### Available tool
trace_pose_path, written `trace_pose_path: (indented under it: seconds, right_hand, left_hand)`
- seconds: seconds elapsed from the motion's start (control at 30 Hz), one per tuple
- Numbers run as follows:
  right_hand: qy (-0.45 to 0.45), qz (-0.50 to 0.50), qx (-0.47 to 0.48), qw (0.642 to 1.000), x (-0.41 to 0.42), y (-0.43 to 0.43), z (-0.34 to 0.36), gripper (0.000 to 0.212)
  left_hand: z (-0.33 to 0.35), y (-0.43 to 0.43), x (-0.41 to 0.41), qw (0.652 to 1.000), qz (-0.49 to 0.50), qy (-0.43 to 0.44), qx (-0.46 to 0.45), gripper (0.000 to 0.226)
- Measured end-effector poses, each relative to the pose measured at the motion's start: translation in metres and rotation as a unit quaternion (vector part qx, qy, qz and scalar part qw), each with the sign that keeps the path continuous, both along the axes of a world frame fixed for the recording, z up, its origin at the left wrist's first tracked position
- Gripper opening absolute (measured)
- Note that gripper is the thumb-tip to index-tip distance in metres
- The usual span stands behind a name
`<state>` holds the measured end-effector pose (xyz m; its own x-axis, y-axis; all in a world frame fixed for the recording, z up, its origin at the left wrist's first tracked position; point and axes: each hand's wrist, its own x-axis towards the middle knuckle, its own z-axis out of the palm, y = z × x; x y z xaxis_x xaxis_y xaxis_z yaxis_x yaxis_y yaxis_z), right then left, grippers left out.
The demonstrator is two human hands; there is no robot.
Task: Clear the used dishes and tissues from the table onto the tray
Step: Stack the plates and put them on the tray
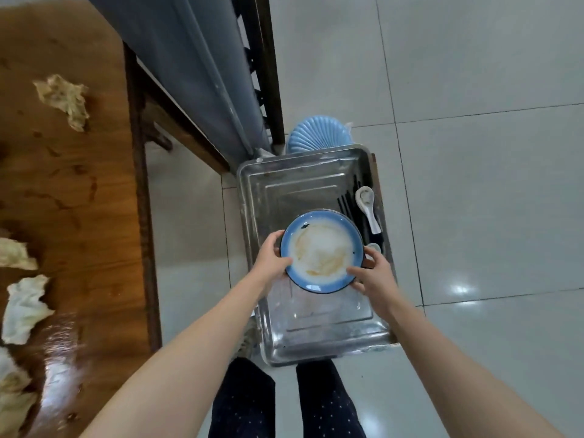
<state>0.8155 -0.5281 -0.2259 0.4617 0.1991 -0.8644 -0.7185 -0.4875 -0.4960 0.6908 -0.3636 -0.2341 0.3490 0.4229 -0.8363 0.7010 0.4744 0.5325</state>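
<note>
1. Two-sided hold: left grip and right grip pinch the dirty plate by opposite rims, over the middle of the tray.
2. Lower it level, left of the spoon lying along the tray's right edge.
3. Crumpled tissues wait on the counter.

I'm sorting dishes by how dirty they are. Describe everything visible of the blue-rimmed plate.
The plate is round and shallow, seemingly glazed ceramic: white centre, broad blue rim, dark outer edge. Brown sauce smears and dark specks soil it. It faces up, roughly level, over the metal tray; whether it touches it is unclear. The left hand and right hand grip its rim on opposite sides.
</note>
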Motion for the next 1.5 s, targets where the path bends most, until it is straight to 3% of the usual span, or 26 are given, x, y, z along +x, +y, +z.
trace_pose_path:
  seconds: [0.33, 0.63, 0.83, 1.03, 1.37, 1.5]
  right_hand:
    - [0.003, 0.052, -0.035, 0.998, 0.02, 0.007, -0.066, 0.063]
    - [-0.039, 0.14, -0.063, 0.987, 0.022, 0.008, -0.064, 0.062]
    - [-0.028, 0.114, -0.084, 0.989, 0.018, 0.004, -0.048, 0.065]
    - [-0.059, 0.121, -0.061, 0.989, 0.016, 0.003, 0.004, 0.063]
    - [-0.178, 0.163, 0.023, 0.97, 0.006, 0.033, 0.125, 0.052]
    - [-0.22, 0.198, 0.069, 0.953, -0.008, 0.051, 0.171, 0.049]
  left_hand:
    - [-0.063, 0.009, 0.023, 0.997, -0.041, 0.054, -0.025, 0.065]
    - [-0.067, 0.006, 0.02, 0.994, -0.061, 0.094, 0.011, 0.066]
    - [-0.056, 0.001, 0.013, 0.991, -0.107, 0.079, -0.006, 0.073]
    - [-0.009, -0.005, -0.002, 0.997, -0.061, 0.051, 0.022, 0.079]
    - [0.129, 0.013, -0.036, 0.99, 0.039, -0.032, 0.132, 0.052]
    - [0.183, 0.025, -0.064, 0.981, 0.062, -0.053, 0.177, 0.05]
